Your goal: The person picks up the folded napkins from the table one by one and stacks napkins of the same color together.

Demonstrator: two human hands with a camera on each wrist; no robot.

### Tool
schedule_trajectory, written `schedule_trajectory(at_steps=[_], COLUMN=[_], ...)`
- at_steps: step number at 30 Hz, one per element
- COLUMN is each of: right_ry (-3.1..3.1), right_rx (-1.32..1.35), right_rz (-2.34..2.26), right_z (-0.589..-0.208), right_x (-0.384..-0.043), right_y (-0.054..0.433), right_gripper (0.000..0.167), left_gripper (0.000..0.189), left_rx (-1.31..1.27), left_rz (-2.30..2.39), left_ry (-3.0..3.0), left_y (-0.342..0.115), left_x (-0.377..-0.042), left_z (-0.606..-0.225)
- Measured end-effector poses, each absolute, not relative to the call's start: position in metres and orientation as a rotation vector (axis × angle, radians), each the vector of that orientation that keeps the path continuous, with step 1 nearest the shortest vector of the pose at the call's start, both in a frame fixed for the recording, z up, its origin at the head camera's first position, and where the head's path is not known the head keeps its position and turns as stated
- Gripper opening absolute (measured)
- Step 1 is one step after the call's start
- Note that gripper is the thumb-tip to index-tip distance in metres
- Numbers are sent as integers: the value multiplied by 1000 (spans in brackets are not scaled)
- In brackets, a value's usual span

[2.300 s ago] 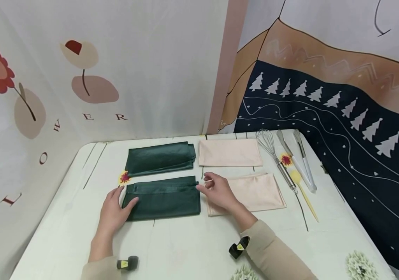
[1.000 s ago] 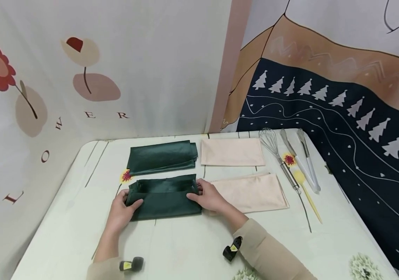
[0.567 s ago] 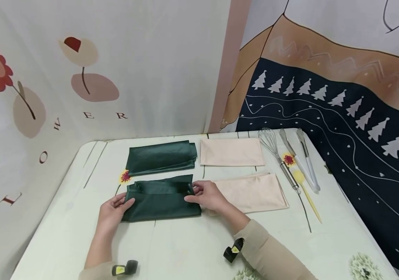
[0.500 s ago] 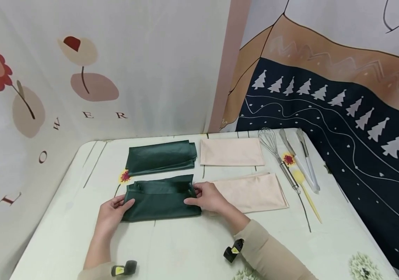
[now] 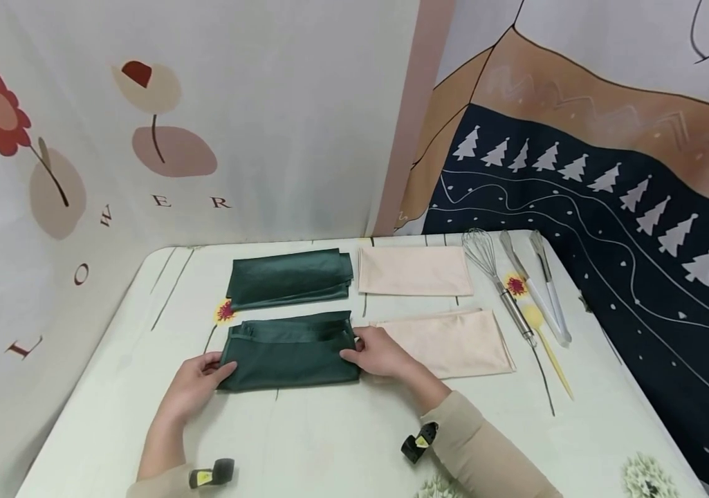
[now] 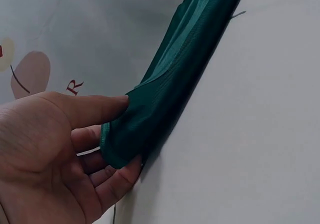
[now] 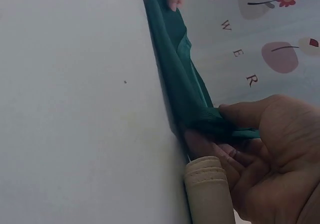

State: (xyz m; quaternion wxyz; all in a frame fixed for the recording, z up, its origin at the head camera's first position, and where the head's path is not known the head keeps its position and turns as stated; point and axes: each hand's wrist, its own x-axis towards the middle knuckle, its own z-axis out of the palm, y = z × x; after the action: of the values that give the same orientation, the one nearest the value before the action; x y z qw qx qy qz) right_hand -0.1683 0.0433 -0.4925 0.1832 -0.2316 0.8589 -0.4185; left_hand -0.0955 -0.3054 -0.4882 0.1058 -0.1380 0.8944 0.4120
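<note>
A folded dark green satiny cloth [image 5: 295, 356] lies at the front of the table, its upper fold slightly open along the back. My left hand [image 5: 191, 386] pinches its left end, thumb on top and fingers curled beneath; the left wrist view shows the rounded cloth end [image 6: 131, 134] between them. At the opposite end, my right hand [image 5: 382, 353] pinches the cloth the same way, as the right wrist view of the cloth [image 7: 175, 69] also shows. Just behind lies a second folded green cloth [image 5: 288, 279].
Two folded pale pink cloths lie on the right, one at the back [image 5: 415, 270] and one at the front [image 5: 454, 342], partly behind my right forearm. Beyond them are a whisk [image 5: 510, 304], a yellow utensil [image 5: 547, 346] and white-handled tongs [image 5: 544, 294]. Printed curtains [image 5: 292, 124] stand behind the table.
My right hand has come from beside the front green cloth to grip its right end. My left hand has closed on the left end and drawn outward, leaving the cloth straighter and flatter.
</note>
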Motion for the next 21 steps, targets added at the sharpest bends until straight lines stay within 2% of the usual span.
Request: schedule_trajectory(at_steps=[2, 6, 9, 16, 21], right_ry=[2431, 2442, 2450, 2482, 2489], right_rx=[-662, -672, -689, -678, -641], right_rz=[-1168, -1193, -1231, -1327, -1402], right_z=[-493, -495, -494, -489, -488], right_x=[-169, -170, -169, -171, -177], right_y=[44, 45, 46, 48, 50], right_gripper=[29, 16, 13, 32, 39], left_gripper=[47, 52, 51, 45, 46], left_rx=[-407, -432, -453, -490, -520], left_rz=[1228, 1284, 1347, 1523, 1601], left_ry=[2647, 2642, 2617, 2589, 2594], left_y=[-305, -303, -302, -297, -292], left_x=[-96, -96, -96, -97, -102], left_z=[-489, -491, -492, -488, -485])
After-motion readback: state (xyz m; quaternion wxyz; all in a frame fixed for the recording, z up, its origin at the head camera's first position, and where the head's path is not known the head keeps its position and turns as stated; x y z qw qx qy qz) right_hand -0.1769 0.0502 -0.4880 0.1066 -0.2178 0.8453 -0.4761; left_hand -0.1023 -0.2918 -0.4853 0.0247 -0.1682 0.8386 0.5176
